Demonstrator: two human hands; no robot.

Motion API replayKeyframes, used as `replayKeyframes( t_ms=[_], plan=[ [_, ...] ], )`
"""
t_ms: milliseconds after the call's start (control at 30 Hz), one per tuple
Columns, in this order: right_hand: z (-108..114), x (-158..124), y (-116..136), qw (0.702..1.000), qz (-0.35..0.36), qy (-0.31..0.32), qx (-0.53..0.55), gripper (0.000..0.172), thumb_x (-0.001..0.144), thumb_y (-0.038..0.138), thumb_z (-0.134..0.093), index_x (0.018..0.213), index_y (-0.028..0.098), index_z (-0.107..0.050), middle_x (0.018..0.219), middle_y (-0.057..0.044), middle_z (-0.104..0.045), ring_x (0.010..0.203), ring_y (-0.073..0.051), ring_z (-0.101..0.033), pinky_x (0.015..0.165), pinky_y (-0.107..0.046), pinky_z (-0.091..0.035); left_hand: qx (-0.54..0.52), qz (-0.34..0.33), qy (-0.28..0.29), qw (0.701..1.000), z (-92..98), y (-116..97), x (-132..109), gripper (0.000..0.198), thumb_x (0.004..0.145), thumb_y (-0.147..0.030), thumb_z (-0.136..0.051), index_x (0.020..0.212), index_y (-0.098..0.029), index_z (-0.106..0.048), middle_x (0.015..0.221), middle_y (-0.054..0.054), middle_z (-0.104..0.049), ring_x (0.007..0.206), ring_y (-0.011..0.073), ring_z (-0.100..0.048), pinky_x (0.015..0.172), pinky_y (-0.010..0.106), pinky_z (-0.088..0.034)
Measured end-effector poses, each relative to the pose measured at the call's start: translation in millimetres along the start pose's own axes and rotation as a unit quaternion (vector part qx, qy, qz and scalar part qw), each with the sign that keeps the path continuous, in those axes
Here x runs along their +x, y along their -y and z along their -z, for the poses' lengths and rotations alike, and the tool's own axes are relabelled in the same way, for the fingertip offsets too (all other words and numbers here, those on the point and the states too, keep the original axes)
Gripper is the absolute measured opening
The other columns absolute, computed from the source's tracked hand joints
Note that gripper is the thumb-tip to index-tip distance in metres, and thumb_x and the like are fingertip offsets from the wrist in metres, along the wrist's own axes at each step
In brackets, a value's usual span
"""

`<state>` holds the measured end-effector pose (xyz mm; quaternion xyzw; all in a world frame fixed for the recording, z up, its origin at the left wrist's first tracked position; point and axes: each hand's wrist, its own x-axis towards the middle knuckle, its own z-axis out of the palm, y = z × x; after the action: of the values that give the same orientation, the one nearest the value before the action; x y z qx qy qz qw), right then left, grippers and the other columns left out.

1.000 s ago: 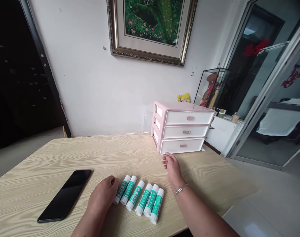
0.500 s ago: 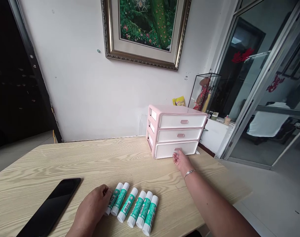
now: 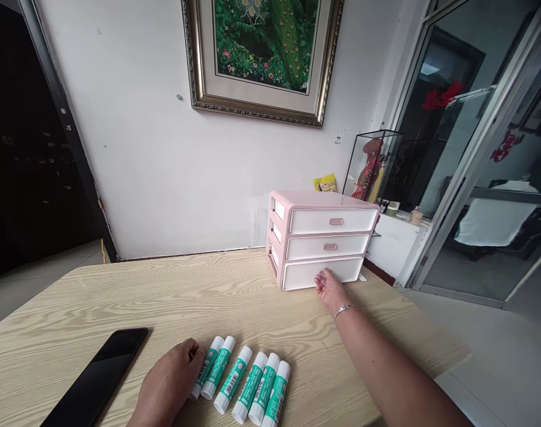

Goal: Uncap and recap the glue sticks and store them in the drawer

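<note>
My right hand (image 3: 328, 287) is at the front of a pink-and-white three-drawer plastic organizer (image 3: 319, 213), its fingers over the handle of the bottom drawer (image 3: 306, 276). That drawer looks closed. Low on the table, my left hand (image 3: 168, 379) has its fingertips against the leftmost of several white-and-green glue sticks (image 3: 207, 367). The other glue sticks (image 3: 250, 379) lie side by side to its right, with their lower ends cut off by the picture's edge.
A black smartphone (image 3: 96, 379) lies face up on the light wood-grain table (image 3: 119, 290), left of my left hand. The table's right edge drops to a tiled floor. Behind the organizer stand a yellow packet (image 3: 326, 184) and a glass display case (image 3: 371, 166).
My right hand has moved from the organizer's lower left corner to the bottom drawer's handle. My left hand stays by the glue sticks, and the view has shifted slightly.
</note>
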<state>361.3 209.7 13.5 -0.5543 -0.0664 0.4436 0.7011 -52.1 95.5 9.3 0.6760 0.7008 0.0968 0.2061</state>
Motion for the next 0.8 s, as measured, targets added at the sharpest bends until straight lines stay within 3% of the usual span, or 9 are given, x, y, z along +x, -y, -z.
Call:
replayKeyframes(
  t_ms=[100,233,333,500,800],
  plan=[
    [0.0,0.8,0.9,1.000,0.002,-0.002,-0.001,0.032,0.097,0.037,-0.060,0.120,0.015,-0.061,0.113,-0.008,-0.065,0.091,-0.018,-0.066,0.077,-0.035,-0.058,0.000,-0.002,0.002,1.000,0.1,0.6,-0.8,0.033,0.095,-0.043,-0.035,0.082,-0.026,-0.060,0.089,0.006,-0.075,0.084,0.0251,-0.068,0.063,0.030,-0.034],
    [5.3,-0.1,0.2,1.000,0.002,-0.006,-0.002,0.033,0.097,0.036,-0.061,0.122,0.016,-0.061,0.117,-0.008,-0.064,0.095,-0.019,-0.066,0.080,-0.038,-0.058,-0.003,-0.004,0.001,1.000,0.4,0.4,-1.0,0.033,0.095,-0.043,-0.035,0.083,-0.026,-0.060,0.089,0.006,-0.075,0.084,0.0250,-0.067,0.063,0.030,-0.034],
    [14.4,-5.4,-0.9,1.000,0.007,-0.009,-0.001,0.027,0.097,0.035,-0.061,0.113,0.014,-0.063,0.103,-0.005,-0.066,0.081,-0.014,-0.065,0.069,-0.030,-0.057,-0.004,-0.004,0.004,1.000,1.3,-0.4,-2.1,0.032,0.095,-0.042,-0.036,0.081,-0.026,-0.059,0.086,0.005,-0.074,0.083,0.0249,-0.067,0.063,0.031,-0.033],
    [32.8,-22.8,-2.0,1.000,0.019,-0.011,0.006,0.022,0.094,0.031,-0.059,0.078,0.016,-0.057,0.063,0.002,-0.061,0.050,-0.007,-0.057,0.041,-0.014,-0.039,-0.004,-0.005,0.011,1.000,4.0,-3.2,-5.8,0.031,0.095,-0.040,-0.035,0.081,-0.026,-0.059,0.084,0.004,-0.074,0.081,0.0241,-0.066,0.063,0.031,-0.033],
    [56.1,-45.9,-4.2,1.000,0.028,-0.004,-0.005,0.018,0.091,0.031,-0.060,0.079,0.017,-0.057,0.062,0.001,-0.063,0.049,-0.008,-0.058,0.041,-0.015,-0.040,0.001,-0.021,0.005,1.000,-1.1,1.2,-1.8,0.033,0.095,-0.043,-0.037,0.082,-0.025,-0.060,0.084,0.005,-0.074,0.080,0.0235,-0.066,0.062,0.031,-0.033]
  ],
)
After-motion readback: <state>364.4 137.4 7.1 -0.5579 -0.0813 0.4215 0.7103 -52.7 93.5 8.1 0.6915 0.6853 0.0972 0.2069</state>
